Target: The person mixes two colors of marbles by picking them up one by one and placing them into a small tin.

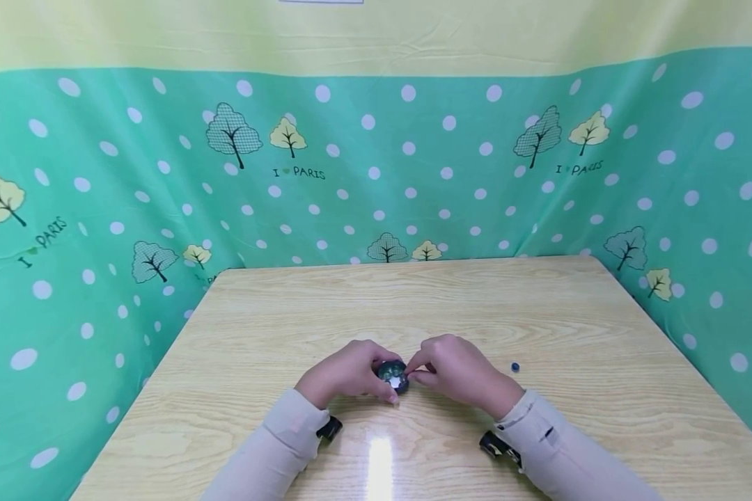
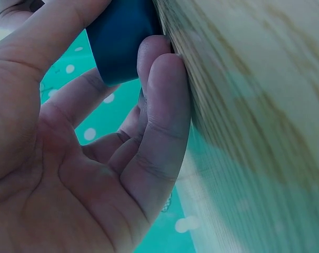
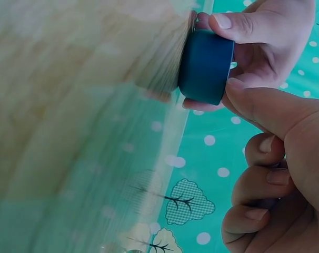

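A short dark blue cylinder (image 1: 393, 376) with a rounded base stands on the table, its top shiny and dark with a bright reflection. My left hand (image 1: 356, 372) grips it from the left, thumb on the near side, fingers on the far side. In the left wrist view the cylinder's smooth wall (image 2: 122, 42) shows between the fingers. My right hand (image 1: 457, 365) brings thumb and forefinger together at the right edge of its top, pinching there. In the right wrist view the thumb (image 3: 265, 108) touches that rim; whether something small is between the fingertips is hidden. The other right fingers are curled.
A small, round, dark blue piece (image 1: 515, 367) lies on the wooden table (image 1: 276, 313) to the right of the right hand. A green dotted curtain (image 1: 376, 174) hangs behind the table and along both sides. Both wrists carry small black devices.
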### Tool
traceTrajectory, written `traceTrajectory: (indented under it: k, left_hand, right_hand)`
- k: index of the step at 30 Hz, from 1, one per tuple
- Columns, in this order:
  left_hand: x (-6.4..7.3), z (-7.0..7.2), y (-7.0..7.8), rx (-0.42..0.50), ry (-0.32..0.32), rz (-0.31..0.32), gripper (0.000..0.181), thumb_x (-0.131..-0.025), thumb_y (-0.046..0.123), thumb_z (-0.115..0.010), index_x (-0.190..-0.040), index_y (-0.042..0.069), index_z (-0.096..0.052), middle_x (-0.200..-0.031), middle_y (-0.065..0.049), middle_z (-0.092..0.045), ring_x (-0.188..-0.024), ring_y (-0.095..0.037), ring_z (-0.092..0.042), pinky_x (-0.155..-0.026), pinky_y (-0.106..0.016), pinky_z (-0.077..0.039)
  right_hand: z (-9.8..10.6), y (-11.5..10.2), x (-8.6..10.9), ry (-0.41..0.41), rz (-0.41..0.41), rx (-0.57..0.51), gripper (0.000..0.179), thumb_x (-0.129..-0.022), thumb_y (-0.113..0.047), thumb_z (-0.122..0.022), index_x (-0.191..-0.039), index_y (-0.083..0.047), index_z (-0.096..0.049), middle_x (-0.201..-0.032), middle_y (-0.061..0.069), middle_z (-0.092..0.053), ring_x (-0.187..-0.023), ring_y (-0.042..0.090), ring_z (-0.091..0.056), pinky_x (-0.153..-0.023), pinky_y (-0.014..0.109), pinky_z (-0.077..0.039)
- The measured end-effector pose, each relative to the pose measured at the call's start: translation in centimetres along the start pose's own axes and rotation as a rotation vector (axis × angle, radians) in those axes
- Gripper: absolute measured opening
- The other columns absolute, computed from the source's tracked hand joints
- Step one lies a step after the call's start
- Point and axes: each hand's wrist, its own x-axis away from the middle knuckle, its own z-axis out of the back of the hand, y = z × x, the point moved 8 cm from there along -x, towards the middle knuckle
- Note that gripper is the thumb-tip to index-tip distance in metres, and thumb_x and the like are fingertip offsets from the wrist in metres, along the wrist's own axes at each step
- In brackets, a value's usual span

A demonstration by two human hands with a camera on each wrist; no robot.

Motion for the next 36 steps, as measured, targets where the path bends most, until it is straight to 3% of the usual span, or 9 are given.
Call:
traceTrajectory:
  k: [10,17,26,36]
  left_hand:
    - [0.2,0.3,-0.1,-0.007,0.002,0.036,0.046,-0.073,0.033,-0.096,-0.115,0.03,-0.078,-0.102,0.004,-0.074,-0.086,-0.013,-0.062,-0.074,-0.029,-0.05]
    - [0.2,0.4,-0.1,-0.02,0.013,0.044,0.052,-0.072,0.032,-0.096,-0.12,0.026,-0.077,-0.103,0.004,-0.074,-0.085,-0.011,-0.061,-0.074,-0.029,-0.05]
    - [0.1,0.4,-0.2,-0.019,0.029,0.054,0.057,-0.071,0.033,-0.097,-0.124,0.025,-0.076,-0.104,0.007,-0.074,-0.087,-0.01,-0.062,-0.077,-0.029,-0.051]
    - [0.3,0.1,-0.4,-0.012,0.031,0.073,0.064,-0.07,0.034,-0.097,-0.128,0.023,-0.074,-0.11,0.005,-0.073,-0.089,-0.012,-0.062,-0.078,-0.03,-0.052]
  right_hand:
    - [0.0,0.2,0.2,-0.018,-0.011,-0.004,0.011,-0.09,-0.023,-0.083,-0.101,-0.023,-0.084,-0.08,-0.013,-0.068,-0.058,-0.001,-0.045,-0.054,0.02,-0.04]
    - [1.0,1.2,1.1,-0.021,-0.061,0.01,0.013,-0.09,-0.026,-0.082,-0.103,-0.024,-0.083,-0.071,-0.018,-0.056,-0.056,-0.001,-0.041,-0.053,0.02,-0.038]
    - [2.2,3.6,3.1,-0.014,-0.177,0.011,0.013,-0.089,-0.031,-0.083,-0.1,-0.025,-0.083,-0.064,-0.015,-0.048,-0.057,0.002,-0.04,-0.055,0.022,-0.035]
    - [3.3,6.5,6.2,-0.025,-0.317,-0.031,0.012,-0.088,-0.027,-0.084,-0.099,-0.024,-0.081,-0.071,-0.014,-0.053,-0.064,0.004,-0.045,-0.058,0.023,-0.039]
